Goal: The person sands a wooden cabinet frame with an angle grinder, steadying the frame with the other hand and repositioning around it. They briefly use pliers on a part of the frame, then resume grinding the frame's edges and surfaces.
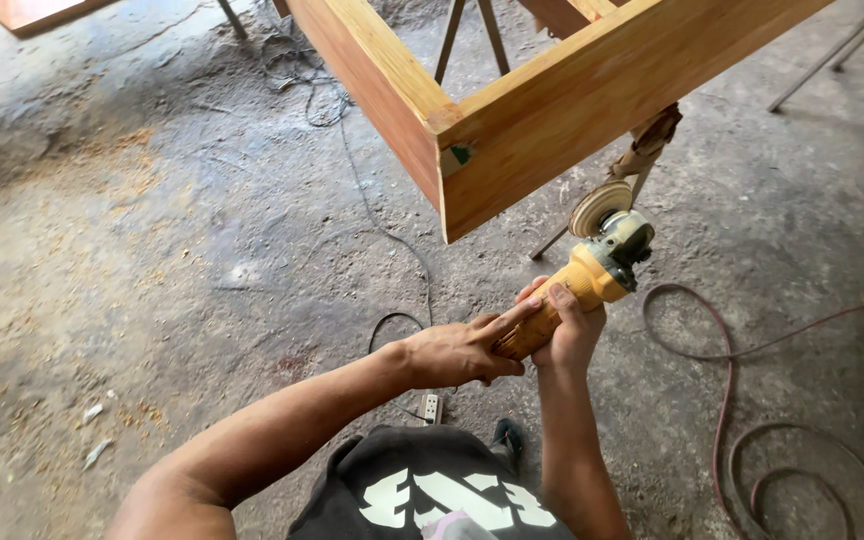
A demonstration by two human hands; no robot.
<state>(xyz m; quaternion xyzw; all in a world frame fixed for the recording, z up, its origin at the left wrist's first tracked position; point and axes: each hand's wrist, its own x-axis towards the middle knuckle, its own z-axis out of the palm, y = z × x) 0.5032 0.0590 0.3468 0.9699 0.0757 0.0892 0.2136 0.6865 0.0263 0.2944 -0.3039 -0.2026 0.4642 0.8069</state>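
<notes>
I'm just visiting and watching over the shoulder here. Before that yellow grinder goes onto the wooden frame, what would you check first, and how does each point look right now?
1. Both hands on the tool: ok. The left hand and right hand both wrap the body of the yellow grinder.
2. Sanding disc clear of the wood: ok, it sits just below the wooden frame, apart from it.
3. Disc spinning or not: cannot tell.
4. Black power cable away from the disc: ok, it lies on the floor to the left.
5. Red hose underfoot: not ok, it coils on the floor near the person.
6. Guard on the disc: cannot tell.
</notes>
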